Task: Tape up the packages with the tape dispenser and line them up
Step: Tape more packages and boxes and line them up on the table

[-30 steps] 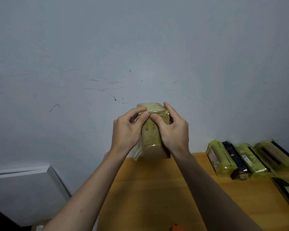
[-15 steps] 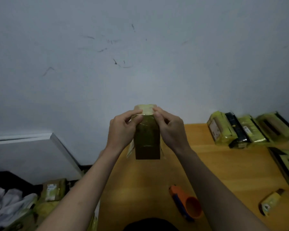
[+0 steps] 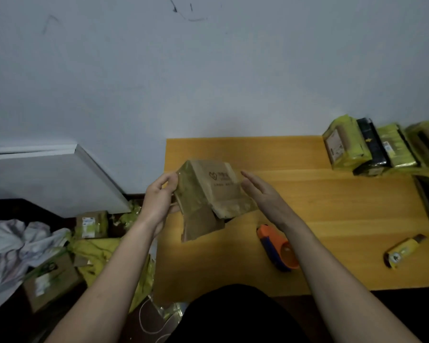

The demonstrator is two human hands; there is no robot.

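Brown paper wraps the package (image 3: 209, 194) held above the near-left part of the wooden tabletop (image 3: 332, 206). The left hand (image 3: 159, 199) has its grip pinched on the package's left edge; the right hand (image 3: 263, 194) lies flat, fingers straight, against its right side. The tape dispenser (image 3: 279, 248) lies under the right forearm. Taped packages (image 3: 372, 147) stand in a row far right. Next, I judge, the package gets set down and the dispenser picked up.

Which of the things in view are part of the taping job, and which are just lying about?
Job:
- brown package, gripped by left hand
- right hand, open beside it
- tape dispenser on table
- row of taped packages

Lying about:
- white cloth
- small yellow item
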